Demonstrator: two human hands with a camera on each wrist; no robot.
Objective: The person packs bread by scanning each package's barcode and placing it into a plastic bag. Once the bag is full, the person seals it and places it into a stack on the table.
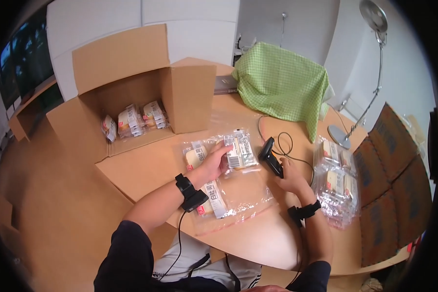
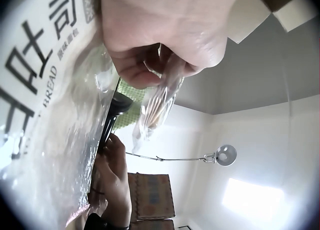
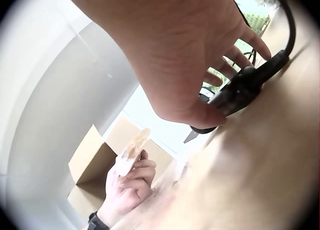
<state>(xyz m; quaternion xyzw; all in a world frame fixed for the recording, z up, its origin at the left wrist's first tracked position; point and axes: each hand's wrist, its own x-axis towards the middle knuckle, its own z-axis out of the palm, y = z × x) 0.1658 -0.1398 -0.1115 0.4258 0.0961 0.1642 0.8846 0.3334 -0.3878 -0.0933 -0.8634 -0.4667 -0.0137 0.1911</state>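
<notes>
Bread pack (image 1: 241, 150) in your left hand (image 1: 212, 164), scanner (image 1: 272, 160) in your right hand (image 1: 293, 176).
Pack's at your 12 o'clock, barcode up, left hand pinching its 9 o'clock edge. Right hand grips the scanner handle, 1 o'clock. Pack should be light, soft, easily crushed, film likely slippery: hold by the edge, don't squeeze the middle. Scanner looks stiff; handle's the spot.
</notes>
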